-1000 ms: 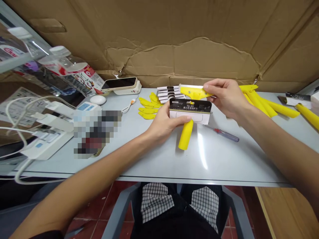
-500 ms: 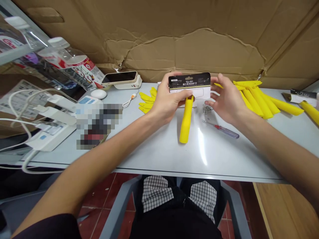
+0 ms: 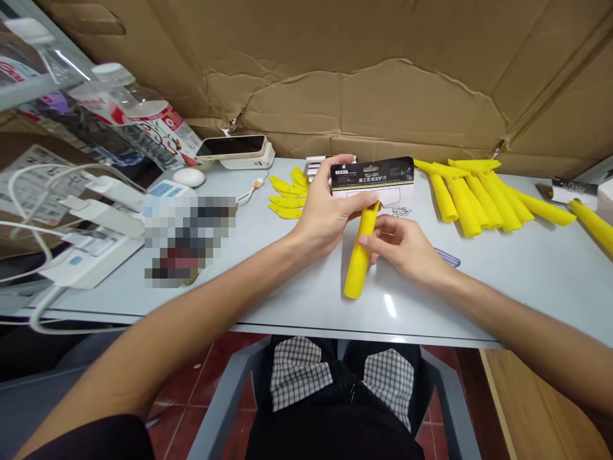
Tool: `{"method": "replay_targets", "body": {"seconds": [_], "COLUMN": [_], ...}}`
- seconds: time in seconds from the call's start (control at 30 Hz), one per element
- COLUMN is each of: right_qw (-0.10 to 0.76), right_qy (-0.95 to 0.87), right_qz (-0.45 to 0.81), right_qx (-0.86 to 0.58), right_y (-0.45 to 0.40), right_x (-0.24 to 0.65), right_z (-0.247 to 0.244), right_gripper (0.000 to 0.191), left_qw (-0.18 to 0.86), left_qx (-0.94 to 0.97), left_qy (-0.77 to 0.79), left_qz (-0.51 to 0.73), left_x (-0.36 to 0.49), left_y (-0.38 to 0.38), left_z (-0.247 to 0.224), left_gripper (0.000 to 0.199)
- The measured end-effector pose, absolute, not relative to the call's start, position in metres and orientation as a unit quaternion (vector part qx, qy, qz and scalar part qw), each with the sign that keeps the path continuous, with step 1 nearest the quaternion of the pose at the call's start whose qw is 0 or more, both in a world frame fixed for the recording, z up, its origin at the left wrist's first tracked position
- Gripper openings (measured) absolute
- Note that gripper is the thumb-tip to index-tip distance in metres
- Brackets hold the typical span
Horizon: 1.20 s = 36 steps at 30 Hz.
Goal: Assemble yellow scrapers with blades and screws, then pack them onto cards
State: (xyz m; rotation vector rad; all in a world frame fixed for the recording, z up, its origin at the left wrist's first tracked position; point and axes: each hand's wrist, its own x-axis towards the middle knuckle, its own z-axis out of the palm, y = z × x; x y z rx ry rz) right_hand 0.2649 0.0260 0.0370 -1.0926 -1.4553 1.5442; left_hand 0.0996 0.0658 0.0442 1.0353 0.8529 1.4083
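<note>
My left hand (image 3: 330, 207) grips a black-and-white header card (image 3: 372, 179) by its left side, thumb across the front. From a hole in the card's lower edge a yellow scraper handle (image 3: 360, 262) slants down toward me. Thumb and fingers of my right hand (image 3: 402, 246) are closed round the upper middle of this handle. Behind the right hand lies a heap of small screws (image 3: 401, 211), partly covered. A screwdriver (image 3: 447, 257) shows only its clear purple handle end beyond that hand.
Several yellow handles (image 3: 479, 198) lie at the right, flat yellow pieces (image 3: 286, 206) left of my hands. Another carded handle (image 3: 591, 220) is at the far right. A phone (image 3: 232, 147), mouse (image 3: 188, 177), power strip (image 3: 90, 255) and bottles (image 3: 158, 128) stand left. Cardboard (image 3: 297, 70) forms the back.
My right hand has come in from the right, from open fingers by the screws to a grip on the yellow handle. The card and handle have shifted slightly toward me.
</note>
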Motion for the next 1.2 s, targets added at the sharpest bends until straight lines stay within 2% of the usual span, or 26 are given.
{"method": "replay_targets", "body": {"seconds": [0.1, 0.2, 0.33, 0.4, 0.7, 0.87, 0.97, 1.1, 1.2], "right_qw": [0.343, 0.334, 0.356, 0.356, 0.375, 0.395, 0.361, 0.324, 0.29], "right_qy": [-0.575, -0.572, -0.569, -0.578, -0.596, -0.626, -0.705, -0.845, -0.872], "right_qz": [0.603, 0.6, 0.574, 0.563, 0.552, 0.486, 0.376, 0.032, -0.132], "right_qx": [-0.435, -0.448, -0.469, -0.471, -0.447, -0.465, -0.481, -0.425, -0.372], "right_y": [0.024, 0.025, 0.025, 0.023, 0.019, 0.026, 0.033, 0.037, 0.036], "right_x": [0.268, 0.272, 0.278, 0.279, 0.281, 0.288, 0.298, 0.309, 0.31], "right_z": [0.035, 0.033, 0.032, 0.032, 0.028, 0.033, 0.034, 0.031, 0.03], "right_gripper": [0.032, 0.035, 0.073, 0.08, 0.061, 0.042, 0.03, 0.02, 0.022], "left_qw": [0.571, 0.585, 0.582, 0.588, 0.615, 0.624, 0.617, 0.592, 0.576], "left_qx": [0.429, 0.423, 0.453, 0.47, 0.489, 0.503, 0.525, 0.575, 0.621], "left_qy": [0.374, 0.392, 0.413, 0.416, 0.399, 0.404, 0.41, 0.403, 0.388], "left_qz": [0.591, 0.57, 0.535, 0.51, 0.472, 0.441, 0.419, 0.395, 0.364], "left_x": [0.095, 0.089, 0.075, 0.066, 0.049, 0.055, 0.054, 0.05, 0.047], "left_y": [0.069, 0.077, 0.094, 0.103, 0.11, 0.104, 0.105, 0.108, 0.109], "left_z": [0.045, 0.044, 0.042, 0.042, 0.044, 0.04, 0.038, 0.04, 0.042], "left_gripper": [0.074, 0.074, 0.069, 0.06, 0.054, 0.054, 0.051, 0.045, 0.045]}}
